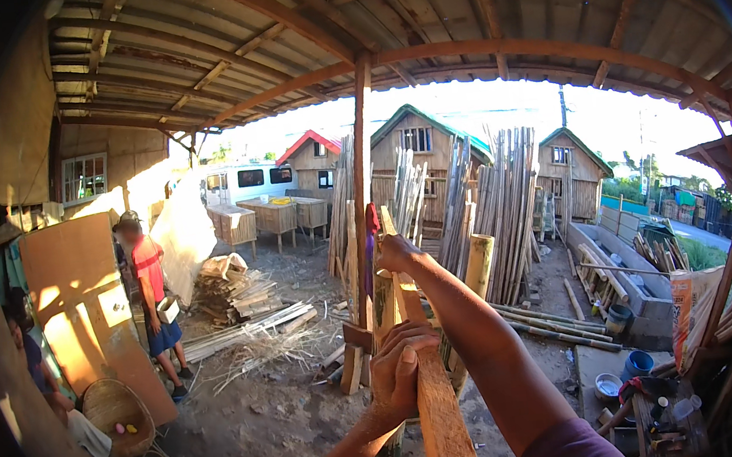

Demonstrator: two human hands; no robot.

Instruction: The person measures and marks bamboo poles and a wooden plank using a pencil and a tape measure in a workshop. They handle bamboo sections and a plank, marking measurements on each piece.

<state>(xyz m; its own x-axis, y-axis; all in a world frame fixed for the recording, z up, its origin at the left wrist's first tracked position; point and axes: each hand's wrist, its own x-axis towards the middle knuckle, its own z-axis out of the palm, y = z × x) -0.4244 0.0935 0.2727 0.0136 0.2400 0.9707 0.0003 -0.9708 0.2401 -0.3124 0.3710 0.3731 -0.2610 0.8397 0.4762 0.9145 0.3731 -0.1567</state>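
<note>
A long squared wooden beam [446,416] runs from the lower edge up and away in front of me. My left hand [403,364] is closed on the beam partway along it, thumb lying on top. Farther out, my right hand [398,252] is closed around the beam near its far end, with that arm stretched across to the right of it. A flat brown piece [358,335] juts out beside the post, just beyond my left hand; its kind is unclear. Thick bamboo [477,268] stands close behind the beam, partly hidden by my right arm.
A wooden post [365,166] holds up the metal roof ahead. A person in a red shirt [150,278] stands at left near a rattan chair [118,402]. Bamboo poles [506,205] lean against small huts. A blue bucket [637,364] and a white basin [608,384] sit at right.
</note>
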